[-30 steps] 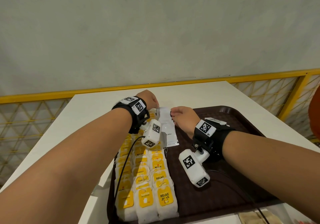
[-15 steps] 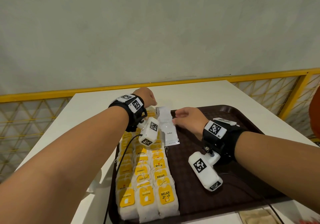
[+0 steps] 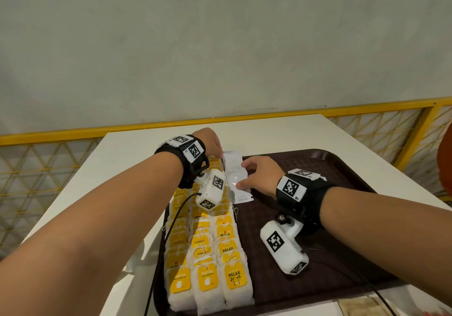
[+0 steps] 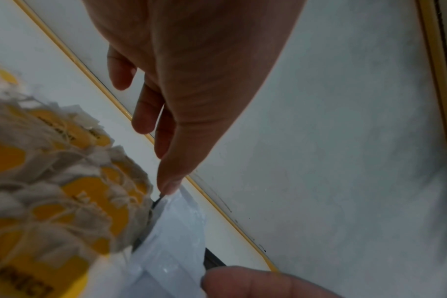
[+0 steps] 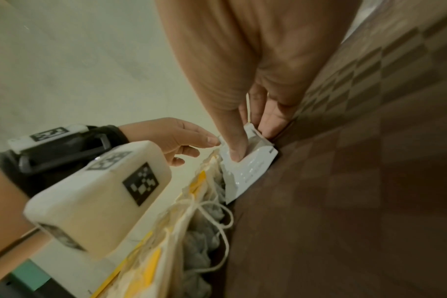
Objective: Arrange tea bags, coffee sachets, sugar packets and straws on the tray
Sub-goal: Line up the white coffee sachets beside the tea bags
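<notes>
A dark brown tray [image 3: 342,193] lies on the white table. Three rows of tea bags [image 3: 208,254] with yellow tags fill its left side. Beyond them, at the tray's far left, sits a small stack of white coffee sachets [image 3: 233,166]. My left hand [image 3: 217,150] reaches over the tea bags, its straight fingertips [image 4: 168,185] touching the stack's far left corner. My right hand [image 3: 247,176] holds the stack from the right, thumb [image 5: 236,153] pressed on top and fingers at its right edge. In the right wrist view the sachets [image 5: 253,167] lean against the tea bags [image 5: 166,252].
The right half of the tray [image 5: 370,181] is bare. A yellow railing [image 3: 73,134] with mesh runs behind the table [image 3: 269,129], below a grey wall. Brownish packets [image 3: 359,306] lie on the table at the near right, off the tray. Cables trail from both wrist cameras.
My right hand has slid from the stack's far end back toward me, and its thumb now presses on the sachets. My left hand stays at the stack's far left corner.
</notes>
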A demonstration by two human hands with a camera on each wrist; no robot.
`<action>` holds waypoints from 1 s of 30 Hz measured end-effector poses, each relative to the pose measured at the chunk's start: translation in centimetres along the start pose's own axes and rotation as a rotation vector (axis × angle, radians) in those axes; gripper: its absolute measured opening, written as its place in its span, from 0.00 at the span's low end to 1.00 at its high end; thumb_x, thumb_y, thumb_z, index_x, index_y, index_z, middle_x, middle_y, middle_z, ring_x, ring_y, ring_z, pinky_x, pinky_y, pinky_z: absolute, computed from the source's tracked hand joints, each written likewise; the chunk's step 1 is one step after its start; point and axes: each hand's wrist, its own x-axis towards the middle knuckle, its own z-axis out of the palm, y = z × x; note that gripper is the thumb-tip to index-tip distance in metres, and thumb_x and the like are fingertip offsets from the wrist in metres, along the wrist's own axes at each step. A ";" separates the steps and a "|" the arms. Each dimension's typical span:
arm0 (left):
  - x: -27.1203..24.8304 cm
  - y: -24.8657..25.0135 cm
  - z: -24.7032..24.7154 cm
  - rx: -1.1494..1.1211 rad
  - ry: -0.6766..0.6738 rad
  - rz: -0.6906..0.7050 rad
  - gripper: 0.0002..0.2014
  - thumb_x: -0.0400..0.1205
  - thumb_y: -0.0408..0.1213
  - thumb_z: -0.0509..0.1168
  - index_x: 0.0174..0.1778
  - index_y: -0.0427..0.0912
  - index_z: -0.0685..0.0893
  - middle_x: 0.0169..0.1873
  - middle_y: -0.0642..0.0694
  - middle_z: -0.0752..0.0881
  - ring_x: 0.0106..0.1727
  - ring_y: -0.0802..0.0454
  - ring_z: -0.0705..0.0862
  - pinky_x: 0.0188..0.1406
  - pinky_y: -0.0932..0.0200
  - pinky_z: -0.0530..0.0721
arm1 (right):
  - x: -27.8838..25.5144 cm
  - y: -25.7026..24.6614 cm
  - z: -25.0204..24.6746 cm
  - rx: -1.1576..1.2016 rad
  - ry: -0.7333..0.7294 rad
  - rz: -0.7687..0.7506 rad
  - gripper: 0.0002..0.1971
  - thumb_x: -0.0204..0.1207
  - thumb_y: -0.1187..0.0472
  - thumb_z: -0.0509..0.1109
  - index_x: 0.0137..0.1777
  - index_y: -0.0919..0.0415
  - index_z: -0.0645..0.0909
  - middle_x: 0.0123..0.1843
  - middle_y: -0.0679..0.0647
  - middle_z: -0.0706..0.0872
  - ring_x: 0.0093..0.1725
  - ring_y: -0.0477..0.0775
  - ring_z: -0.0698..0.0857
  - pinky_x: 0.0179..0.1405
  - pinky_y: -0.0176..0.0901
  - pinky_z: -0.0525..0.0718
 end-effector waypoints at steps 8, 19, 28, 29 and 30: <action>0.4 0.3 0.0 -0.026 0.085 -0.021 0.10 0.80 0.38 0.68 0.52 0.38 0.87 0.54 0.44 0.87 0.56 0.46 0.83 0.51 0.55 0.81 | 0.2 0.2 0.1 0.089 0.013 -0.002 0.31 0.63 0.59 0.83 0.68 0.59 0.79 0.64 0.54 0.84 0.62 0.53 0.83 0.65 0.51 0.81; 0.7 0.3 0.4 -0.072 0.054 -0.054 0.11 0.80 0.37 0.68 0.54 0.38 0.90 0.54 0.43 0.89 0.57 0.45 0.85 0.55 0.54 0.83 | 1.0 -0.3 -0.1 0.257 0.024 0.040 0.23 0.78 0.70 0.65 0.74 0.63 0.74 0.71 0.58 0.80 0.70 0.53 0.79 0.72 0.44 0.74; 0.5 0.3 0.2 -0.019 0.021 -0.056 0.09 0.80 0.37 0.68 0.52 0.40 0.91 0.53 0.43 0.89 0.57 0.45 0.85 0.55 0.55 0.83 | 1.3 -0.6 0.5 0.283 0.027 0.038 0.23 0.77 0.72 0.63 0.72 0.63 0.75 0.70 0.59 0.81 0.70 0.54 0.79 0.71 0.48 0.76; 0.5 0.2 0.2 -0.019 0.025 -0.057 0.09 0.80 0.37 0.68 0.52 0.40 0.91 0.53 0.43 0.89 0.57 0.45 0.85 0.54 0.55 0.83 | 1.3 -0.6 0.5 0.288 0.027 0.040 0.23 0.77 0.72 0.63 0.72 0.63 0.75 0.70 0.59 0.81 0.70 0.54 0.79 0.71 0.48 0.76; 0.5 0.2 0.2 -0.022 0.029 -0.057 0.09 0.80 0.37 0.68 0.52 0.40 0.91 0.53 0.43 0.89 0.57 0.45 0.85 0.54 0.55 0.83 | 1.3 -0.5 0.4 0.293 0.026 0.044 0.23 0.77 0.72 0.63 0.72 0.63 0.75 0.70 0.59 0.81 0.70 0.54 0.79 0.71 0.47 0.76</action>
